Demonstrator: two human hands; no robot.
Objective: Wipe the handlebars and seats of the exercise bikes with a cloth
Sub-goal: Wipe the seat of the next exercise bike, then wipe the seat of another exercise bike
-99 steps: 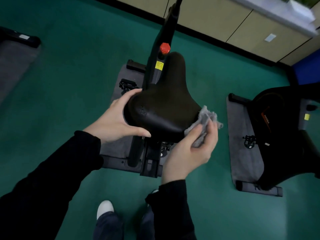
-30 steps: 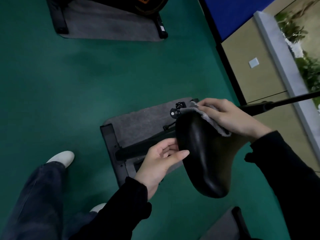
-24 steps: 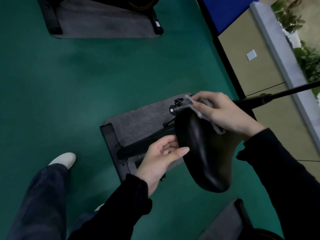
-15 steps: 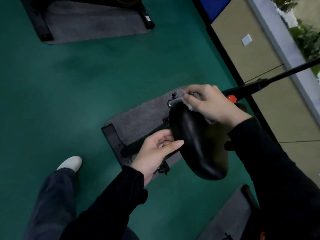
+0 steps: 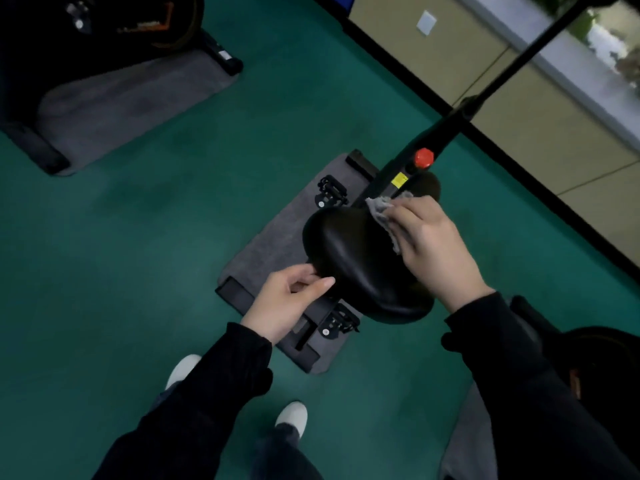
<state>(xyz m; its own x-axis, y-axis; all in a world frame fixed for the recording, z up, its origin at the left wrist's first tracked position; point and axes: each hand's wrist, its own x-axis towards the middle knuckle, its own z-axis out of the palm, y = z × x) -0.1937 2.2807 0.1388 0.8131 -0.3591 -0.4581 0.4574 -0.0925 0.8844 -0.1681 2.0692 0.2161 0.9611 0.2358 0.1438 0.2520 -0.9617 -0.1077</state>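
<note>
While the left hand (image 5: 289, 301) keeps a narrow grip on the rim of the seat (image 5: 349, 261) at the frame's centre, the right hand (image 5: 433, 249), its grip closed round the cloth (image 5: 379, 211), has slid from the seat's side up toward the red knob (image 5: 424, 158). The seat looks nearly wiped; the handlebars likely remain.

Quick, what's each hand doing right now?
Left hand: touches the seat edge, fingers loosely curled; grip cannot be told.
Right hand: holds the cloth, pressing it on the seat.
</note>
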